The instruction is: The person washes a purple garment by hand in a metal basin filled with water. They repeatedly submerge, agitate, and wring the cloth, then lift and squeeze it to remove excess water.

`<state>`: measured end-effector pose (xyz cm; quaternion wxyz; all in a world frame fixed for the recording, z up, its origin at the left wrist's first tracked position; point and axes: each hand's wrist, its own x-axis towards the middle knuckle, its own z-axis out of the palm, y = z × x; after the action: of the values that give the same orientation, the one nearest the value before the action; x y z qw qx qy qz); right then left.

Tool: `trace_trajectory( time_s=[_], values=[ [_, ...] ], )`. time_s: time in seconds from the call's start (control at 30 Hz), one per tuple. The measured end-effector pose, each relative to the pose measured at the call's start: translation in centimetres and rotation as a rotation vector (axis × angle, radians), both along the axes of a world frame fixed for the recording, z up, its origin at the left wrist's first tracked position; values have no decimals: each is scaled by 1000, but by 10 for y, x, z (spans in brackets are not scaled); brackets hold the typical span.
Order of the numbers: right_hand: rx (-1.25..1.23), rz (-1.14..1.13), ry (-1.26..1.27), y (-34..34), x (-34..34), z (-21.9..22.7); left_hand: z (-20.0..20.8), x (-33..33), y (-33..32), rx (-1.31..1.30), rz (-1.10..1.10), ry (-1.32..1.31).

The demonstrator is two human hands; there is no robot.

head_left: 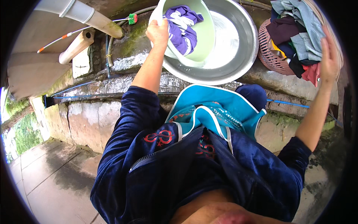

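My left hand is closed on the left rim of a light green basin. This basin tilts over the left part of a wide metal basin, whose bright inside shows to the right. In the green basin lies a bunched purple and white garment. My right hand reaches far out to the right, its fingers stretched flat beside a heap of clothes in a pink slatted basket. A curved beige edge runs behind this hand; whether they touch I cannot tell.
At the upper left are a white pipe, a shorter pipe piece and a striped stick brush. A blue hose runs along the mossy ledge. A turquoise apron covers my lap.
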<state>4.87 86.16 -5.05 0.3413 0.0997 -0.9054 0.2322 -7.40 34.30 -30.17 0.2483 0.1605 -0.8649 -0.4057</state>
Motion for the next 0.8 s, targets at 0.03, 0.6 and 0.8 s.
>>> trace_trajectory(
  time_s=[0.03, 0.6, 0.8],
  values=[
    [-135, 147, -18, -35, 16, -26, 1, 3, 5, 18, 9, 30],
    [-116, 369, -860, -309, -3, -328, 23, 35, 52, 59, 86, -17],
    [-416, 334, -890, -282, -13, -325, 35, 10, 69, -5, -30, -122]
  ],
)
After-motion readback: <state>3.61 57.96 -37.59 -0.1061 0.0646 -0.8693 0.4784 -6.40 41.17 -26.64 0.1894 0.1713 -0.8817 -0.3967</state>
